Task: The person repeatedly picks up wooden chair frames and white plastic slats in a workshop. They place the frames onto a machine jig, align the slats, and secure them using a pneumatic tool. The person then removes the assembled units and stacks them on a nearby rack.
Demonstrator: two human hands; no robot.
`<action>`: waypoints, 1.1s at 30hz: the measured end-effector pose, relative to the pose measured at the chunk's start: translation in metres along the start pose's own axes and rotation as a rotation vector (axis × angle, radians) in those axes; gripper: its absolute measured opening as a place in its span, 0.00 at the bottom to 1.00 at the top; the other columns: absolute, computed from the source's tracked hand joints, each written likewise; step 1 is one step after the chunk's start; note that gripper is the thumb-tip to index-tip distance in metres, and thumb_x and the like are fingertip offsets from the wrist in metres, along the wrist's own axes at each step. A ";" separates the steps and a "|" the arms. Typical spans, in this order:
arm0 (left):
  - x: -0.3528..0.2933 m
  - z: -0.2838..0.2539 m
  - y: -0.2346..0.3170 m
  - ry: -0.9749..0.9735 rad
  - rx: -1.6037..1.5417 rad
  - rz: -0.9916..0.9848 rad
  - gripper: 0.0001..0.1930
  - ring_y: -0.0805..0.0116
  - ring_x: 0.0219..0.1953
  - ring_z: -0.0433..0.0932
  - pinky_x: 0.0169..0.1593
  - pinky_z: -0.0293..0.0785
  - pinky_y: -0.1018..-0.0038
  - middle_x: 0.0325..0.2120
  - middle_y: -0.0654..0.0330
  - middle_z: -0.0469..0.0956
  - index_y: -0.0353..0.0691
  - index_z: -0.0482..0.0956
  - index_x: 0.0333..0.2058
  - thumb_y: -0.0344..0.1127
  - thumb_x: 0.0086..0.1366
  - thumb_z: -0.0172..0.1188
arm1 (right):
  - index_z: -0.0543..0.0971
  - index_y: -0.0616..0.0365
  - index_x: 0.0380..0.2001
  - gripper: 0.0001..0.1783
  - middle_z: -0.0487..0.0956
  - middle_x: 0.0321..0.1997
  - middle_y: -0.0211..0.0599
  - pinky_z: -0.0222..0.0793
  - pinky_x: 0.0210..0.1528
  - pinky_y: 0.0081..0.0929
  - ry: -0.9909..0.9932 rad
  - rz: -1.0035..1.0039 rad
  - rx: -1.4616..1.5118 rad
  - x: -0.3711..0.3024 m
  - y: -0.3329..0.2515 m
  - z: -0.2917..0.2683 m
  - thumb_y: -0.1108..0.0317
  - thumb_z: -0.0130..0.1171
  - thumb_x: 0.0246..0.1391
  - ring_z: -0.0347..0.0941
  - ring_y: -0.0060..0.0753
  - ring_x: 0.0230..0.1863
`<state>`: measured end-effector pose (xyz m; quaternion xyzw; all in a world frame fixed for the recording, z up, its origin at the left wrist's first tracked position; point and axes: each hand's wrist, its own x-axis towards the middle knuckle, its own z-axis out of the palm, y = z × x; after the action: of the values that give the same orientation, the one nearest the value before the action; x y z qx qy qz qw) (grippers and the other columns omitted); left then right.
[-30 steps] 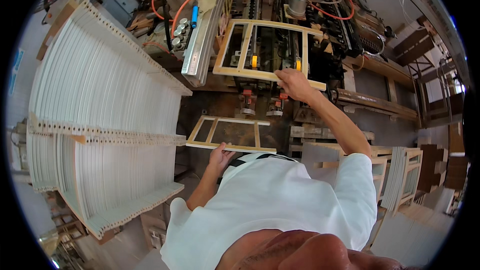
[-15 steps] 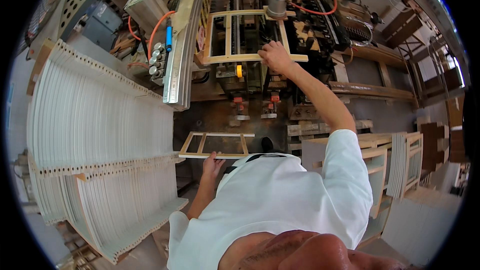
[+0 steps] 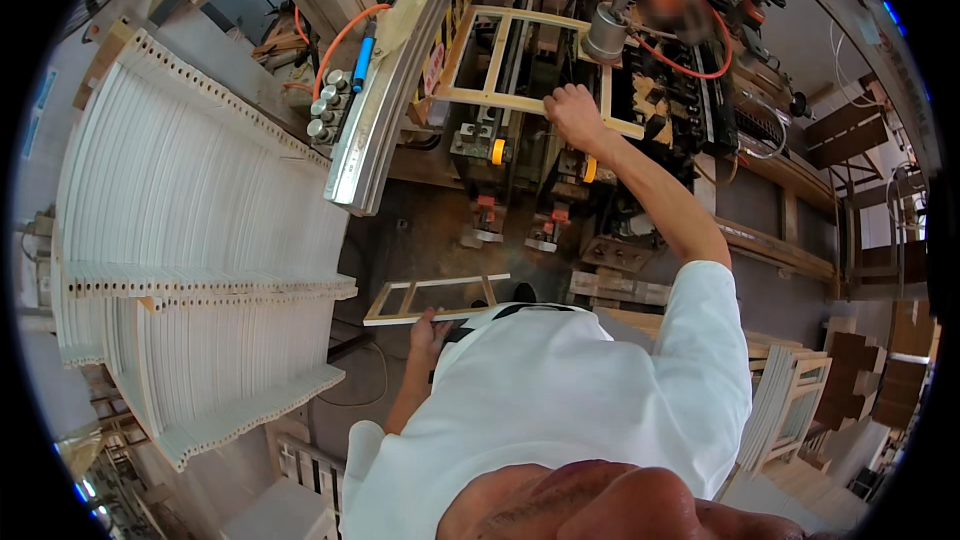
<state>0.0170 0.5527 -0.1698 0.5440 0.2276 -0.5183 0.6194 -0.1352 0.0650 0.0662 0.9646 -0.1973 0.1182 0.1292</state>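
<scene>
My right hand (image 3: 575, 118) has its fingers closed over the near rail of a pale wooden frame (image 3: 500, 100). That frame has one crossbar and lies flat across the machine (image 3: 510, 175), under a grey metal cylinder (image 3: 605, 37) at its right end. Low at my left side, my left hand (image 3: 427, 336) grips a second wooden frame (image 3: 394, 320) by its near rail, with the thumb side showing. This one has slim rails and crossbars and hangs above the floor, close to my waist.
Long stacks of white panels (image 3: 190, 170) with holed edges stand on the left. A metal beam (image 3: 362, 165) runs along the machine's left side, near an orange hose (image 3: 335, 35). More wooden frames (image 3: 790, 395) are stacked at the right. Red-tipped parts (image 3: 487, 210) stick out toward me.
My view has turned slightly, so the machine sits tilted and farther right. Both hands keep their holds; the frame in my left hand is now more tilted.
</scene>
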 end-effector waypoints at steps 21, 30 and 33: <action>-0.009 0.030 -0.027 0.114 -0.127 0.062 0.12 0.56 0.43 0.77 0.46 0.78 0.64 0.40 0.53 0.75 0.34 0.70 0.45 0.35 0.66 0.52 | 0.83 0.51 0.27 0.07 0.76 0.33 0.32 0.56 0.47 0.33 -0.160 0.037 -0.328 0.091 0.076 0.023 0.68 0.56 0.47 0.66 0.37 0.43; -0.026 0.054 -0.030 0.137 -0.133 0.146 0.15 0.54 0.42 0.77 0.44 0.78 0.61 0.40 0.50 0.76 0.30 0.68 0.46 0.34 0.65 0.53 | 0.83 0.52 0.29 0.07 0.77 0.36 0.35 0.56 0.47 0.35 -0.242 0.105 -0.313 0.102 0.066 0.007 0.69 0.58 0.46 0.66 0.39 0.45; -0.041 0.064 -0.028 0.143 -0.110 0.225 0.15 0.55 0.42 0.78 0.44 0.78 0.60 0.39 0.50 0.76 0.29 0.68 0.45 0.34 0.65 0.54 | 0.84 0.51 0.31 0.08 0.78 0.38 0.36 0.56 0.48 0.35 -0.235 0.122 -0.331 0.105 0.069 0.010 0.68 0.59 0.46 0.66 0.39 0.46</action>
<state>-0.0403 0.5141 -0.1278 0.5667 0.2367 -0.3922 0.6848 -0.0673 -0.0360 0.1001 0.9236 -0.2860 -0.0214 0.2545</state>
